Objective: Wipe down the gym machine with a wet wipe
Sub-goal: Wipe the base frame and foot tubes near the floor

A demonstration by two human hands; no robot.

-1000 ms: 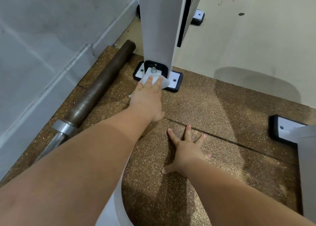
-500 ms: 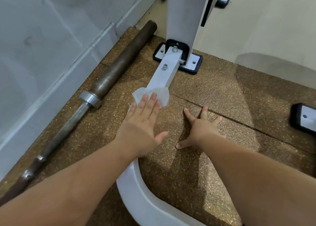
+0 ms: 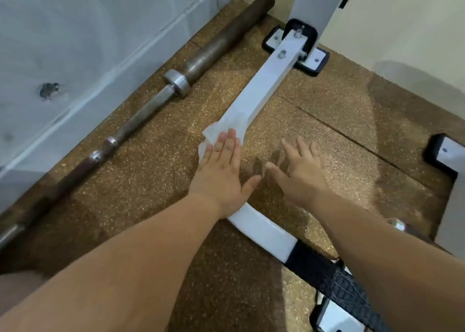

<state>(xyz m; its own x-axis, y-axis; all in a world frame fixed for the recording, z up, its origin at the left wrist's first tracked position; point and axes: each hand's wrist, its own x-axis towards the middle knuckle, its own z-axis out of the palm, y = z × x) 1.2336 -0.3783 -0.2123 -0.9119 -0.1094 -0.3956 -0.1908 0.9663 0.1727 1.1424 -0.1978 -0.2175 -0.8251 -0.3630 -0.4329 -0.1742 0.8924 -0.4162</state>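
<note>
Left hand [image 3: 222, 174] lies flat, fingers together and straight, no closed grip, pressing the wet wipe [image 3: 225, 128] onto the white floor rail [image 3: 266, 84] of the gym machine. Right hand [image 3: 300, 173] is spread open, blurred, just beside it over the speckled rubber mat [image 3: 151, 160]. A barbell [image 3: 156, 97] lies along the wall.

Left hand [image 3: 222, 173] flat, fingers together, pressing a white wet wipe [image 3: 224, 128] onto the white floor bar of the gym machine [image 3: 266, 85]. Right hand [image 3: 299, 170] spread just beside it over the brown speckled mat [image 3: 327, 135]; contact unclear. Barbell [image 3: 151, 103] lies along the wall [image 3: 88, 30], left.
</note>
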